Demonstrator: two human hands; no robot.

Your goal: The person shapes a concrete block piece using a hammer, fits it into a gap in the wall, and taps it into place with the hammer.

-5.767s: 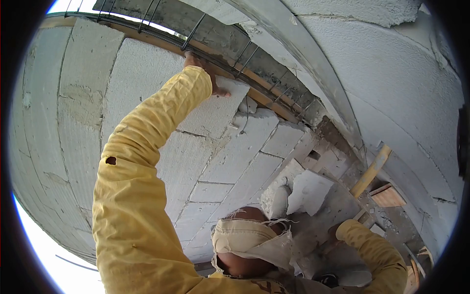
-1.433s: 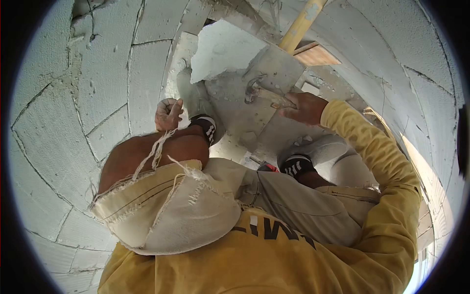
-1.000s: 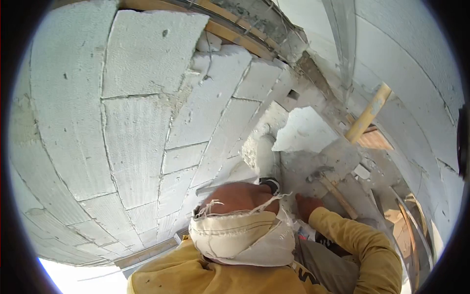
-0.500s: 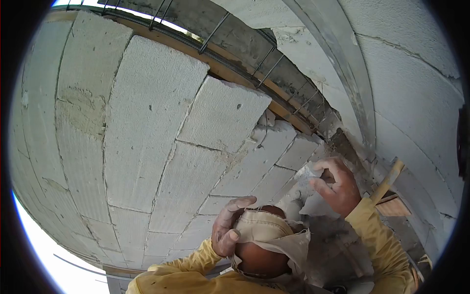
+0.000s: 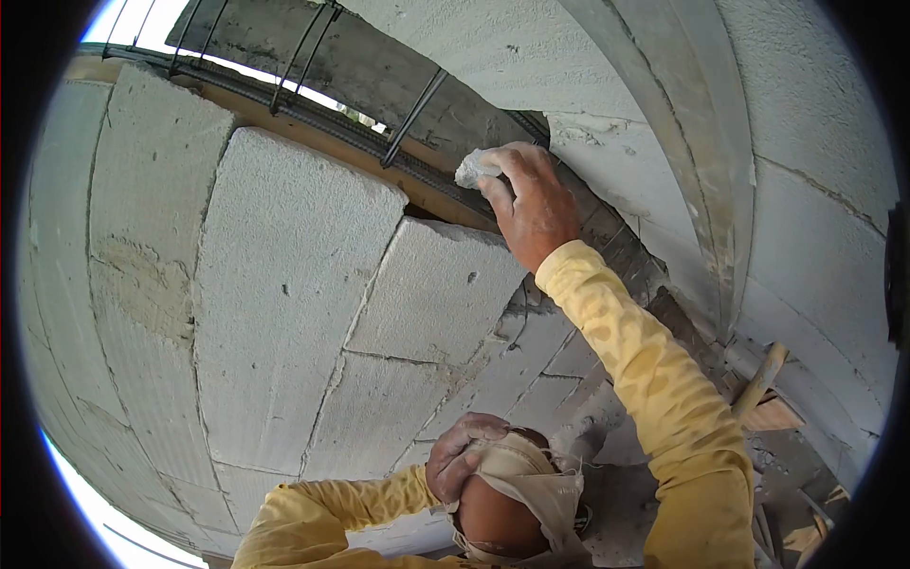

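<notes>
My right hand is raised, pinching a rough white chunk of block between thumb and fingers. It is beside the steel reinforcing bars at the top of a pale block wall. Low in the middle, my left hand curls against a rounded form in frayed cream cloth. That form may be a knee in torn trousers; I cannot be sure. Both forearms wear yellow sleeves, and dust whitens the fingers.
A timber board runs behind the bars along the wall top. Another pale block wall curves down the right side. A wooden stick leans at the lower right, with rubble near it.
My right hand has moved up and left from the lower wall to the bars, carrying the white chunk. My left hand stays by the cloth-covered form. The view has shifted slightly.
</notes>
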